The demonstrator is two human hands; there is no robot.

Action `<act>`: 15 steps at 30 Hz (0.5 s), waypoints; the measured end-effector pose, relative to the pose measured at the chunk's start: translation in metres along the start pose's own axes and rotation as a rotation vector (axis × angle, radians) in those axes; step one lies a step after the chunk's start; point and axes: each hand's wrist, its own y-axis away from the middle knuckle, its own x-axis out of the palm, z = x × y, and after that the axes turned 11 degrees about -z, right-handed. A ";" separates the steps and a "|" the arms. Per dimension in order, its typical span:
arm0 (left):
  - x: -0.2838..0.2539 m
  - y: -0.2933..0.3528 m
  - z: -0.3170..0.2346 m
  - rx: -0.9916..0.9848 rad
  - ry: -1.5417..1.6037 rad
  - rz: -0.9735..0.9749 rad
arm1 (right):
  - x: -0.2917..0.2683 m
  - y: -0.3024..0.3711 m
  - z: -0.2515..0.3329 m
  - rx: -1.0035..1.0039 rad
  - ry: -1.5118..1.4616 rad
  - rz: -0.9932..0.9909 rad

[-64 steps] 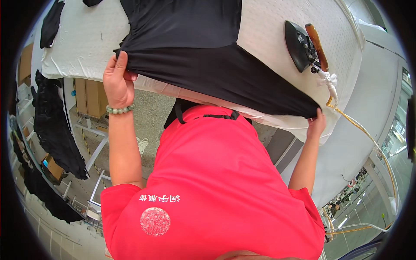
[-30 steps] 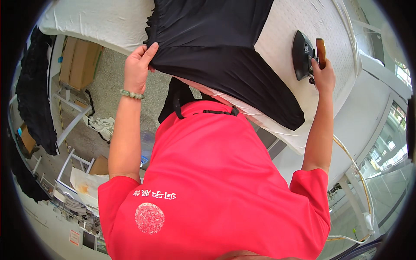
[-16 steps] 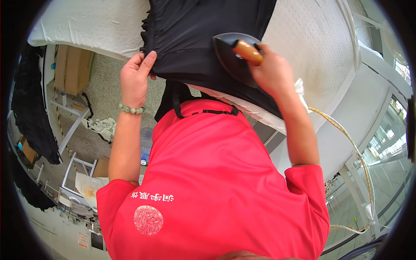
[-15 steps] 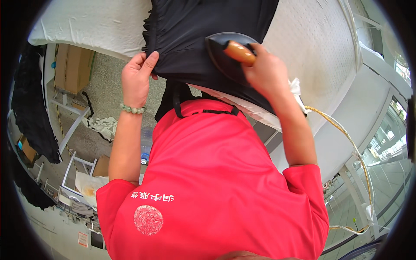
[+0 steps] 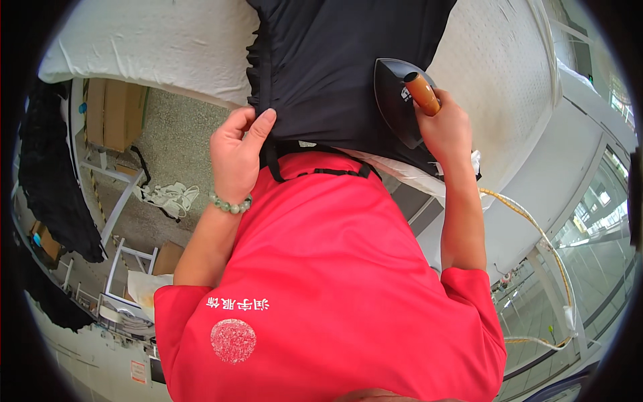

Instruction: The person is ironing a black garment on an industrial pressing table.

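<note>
A black garment (image 5: 328, 74) with a gathered, ruffled left edge lies spread over the pale padded ironing table (image 5: 495, 87). My right hand (image 5: 445, 127) is wrapped round the orange-brown handle of a dark iron (image 5: 395, 100), which rests on the right part of the cloth with its tip toward the far side. At the garment's near left corner, my left hand (image 5: 240, 144) pinches the ruffled edge between thumb and fingers. A beaded bracelet sits on that wrist.
A yellow and white hose (image 5: 529, 218) loops down on the right beside the table. To the left, over the floor, are a cardboard box (image 5: 115, 114), a white metal frame (image 5: 117, 201) and dark hanging fabric (image 5: 53, 174). A crumpled white cloth (image 5: 171, 199) lies on the floor.
The iron has moved right across the garment and turned, its tip now pointing farther away. My left hand and the ruffled edge have shifted right and slightly nearer to me.
</note>
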 end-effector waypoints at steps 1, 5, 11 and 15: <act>-0.002 -0.001 -0.001 -0.006 0.001 0.024 | 0.000 0.001 0.003 0.002 0.006 -0.024; -0.005 -0.005 0.002 0.009 -0.109 -0.003 | -0.001 0.016 0.039 -0.124 0.012 0.087; -0.005 -0.002 -0.001 0.058 -0.167 0.001 | 0.002 0.024 0.071 -0.323 -0.123 0.185; -0.009 0.016 -0.019 0.146 -0.086 0.044 | 0.003 -0.009 0.036 -0.149 -0.031 0.080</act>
